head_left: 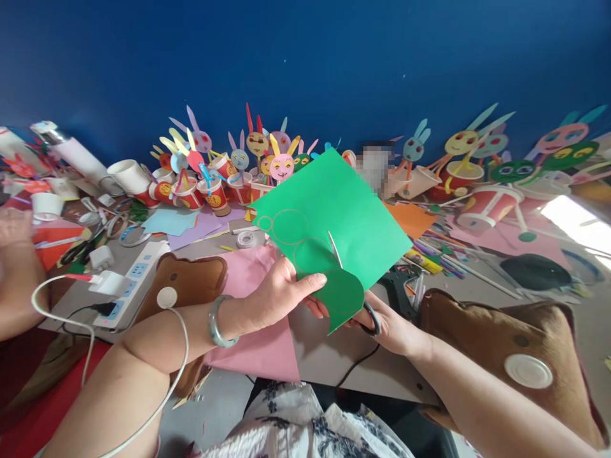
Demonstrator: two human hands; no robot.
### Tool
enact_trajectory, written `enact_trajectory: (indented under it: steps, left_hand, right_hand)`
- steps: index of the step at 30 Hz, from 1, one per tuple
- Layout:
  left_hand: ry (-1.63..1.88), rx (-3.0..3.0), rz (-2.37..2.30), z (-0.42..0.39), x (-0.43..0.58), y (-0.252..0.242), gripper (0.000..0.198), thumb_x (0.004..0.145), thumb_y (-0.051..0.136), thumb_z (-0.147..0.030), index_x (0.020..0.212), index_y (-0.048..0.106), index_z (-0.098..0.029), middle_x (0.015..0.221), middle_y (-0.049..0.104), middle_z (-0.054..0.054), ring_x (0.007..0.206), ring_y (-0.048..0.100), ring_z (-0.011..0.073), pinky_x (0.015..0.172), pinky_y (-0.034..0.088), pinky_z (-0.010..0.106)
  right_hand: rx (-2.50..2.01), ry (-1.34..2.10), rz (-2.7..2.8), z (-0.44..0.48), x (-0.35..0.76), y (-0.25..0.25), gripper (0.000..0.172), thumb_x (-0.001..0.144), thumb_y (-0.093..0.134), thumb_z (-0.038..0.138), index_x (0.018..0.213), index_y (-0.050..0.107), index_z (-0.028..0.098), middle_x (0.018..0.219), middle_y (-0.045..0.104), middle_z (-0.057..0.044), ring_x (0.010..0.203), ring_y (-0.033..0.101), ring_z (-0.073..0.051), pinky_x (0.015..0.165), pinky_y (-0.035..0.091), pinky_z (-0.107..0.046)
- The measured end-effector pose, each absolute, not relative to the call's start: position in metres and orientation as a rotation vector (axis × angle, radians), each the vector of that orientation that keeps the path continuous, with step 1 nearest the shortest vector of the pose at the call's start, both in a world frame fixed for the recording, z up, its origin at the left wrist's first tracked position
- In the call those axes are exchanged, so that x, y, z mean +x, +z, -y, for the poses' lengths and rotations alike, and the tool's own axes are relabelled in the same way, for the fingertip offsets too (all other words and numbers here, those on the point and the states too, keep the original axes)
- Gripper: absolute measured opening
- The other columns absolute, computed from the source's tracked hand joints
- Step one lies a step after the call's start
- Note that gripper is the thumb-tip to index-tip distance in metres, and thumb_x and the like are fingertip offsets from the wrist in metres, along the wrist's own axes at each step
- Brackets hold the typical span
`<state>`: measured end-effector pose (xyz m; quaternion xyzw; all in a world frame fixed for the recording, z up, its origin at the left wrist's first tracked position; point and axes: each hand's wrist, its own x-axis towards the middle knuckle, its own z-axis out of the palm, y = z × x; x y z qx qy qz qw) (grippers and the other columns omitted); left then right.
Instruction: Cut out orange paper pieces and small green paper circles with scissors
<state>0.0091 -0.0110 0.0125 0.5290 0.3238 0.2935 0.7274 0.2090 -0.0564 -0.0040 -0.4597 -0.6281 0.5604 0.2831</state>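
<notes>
A sheet of green paper (363,216) with several circles drawn on it is held up over the table's front edge. My left hand (291,286) pinches its lower left part, thumb on top and fingers beneath. My right hand (389,324) grips the dark handles of a pair of scissors (335,249), and one blade shows above the sheet, beside a drawn circle. A cut flap of the paper curls down toward me between my hands. The other blade and most of my right fingers are hidden by the paper.
Paper-cup figures with rabbit ears (281,166) line the back by the blue wall. Pink paper (258,318) lies under my left arm. A power strip (136,280) with cables sits left; a brown cushion (496,331) lies right. Another person's arm (19,280) is at far left.
</notes>
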Motion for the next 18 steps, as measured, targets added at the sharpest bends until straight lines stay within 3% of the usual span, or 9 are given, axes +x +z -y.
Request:
enact_trajectory:
  steps: [7, 18]
  left_hand:
    - [0.643, 1.161, -0.698, 0.0111, 0.0099, 0.0116, 0.028, 0.083, 0.069, -0.045, 0.081, 0.065, -0.017, 0.071, 0.072, 0.002, 0.056, 0.068, 0.0130, 0.058, 0.059, 0.025]
    - [0.619, 1.199, -0.698, 0.0121, 0.0109, 0.0140, 0.036, 0.082, 0.068, -0.052, 0.077, 0.064, -0.017, 0.069, 0.071, 0.004, 0.057, 0.068, 0.0143, 0.057, 0.059, 0.026]
  right_hand:
    - [-1.198, 1.536, 1.695, 0.0543, 0.2059, -0.0006, 0.056, 0.078, 0.058, 0.074, 0.064, 0.042, 0.022, 0.060, 0.040, 0.003, 0.056, 0.036, -0.012, 0.051, 0.039, -0.025]
    - [-1.251, 1.455, 1.682, 0.0553, 0.2107, -0.0015, 0.055, 0.078, 0.061, 0.073, 0.078, 0.064, 0.019, 0.063, 0.052, 0.000, 0.061, 0.048, -0.015, 0.054, 0.047, -0.024]
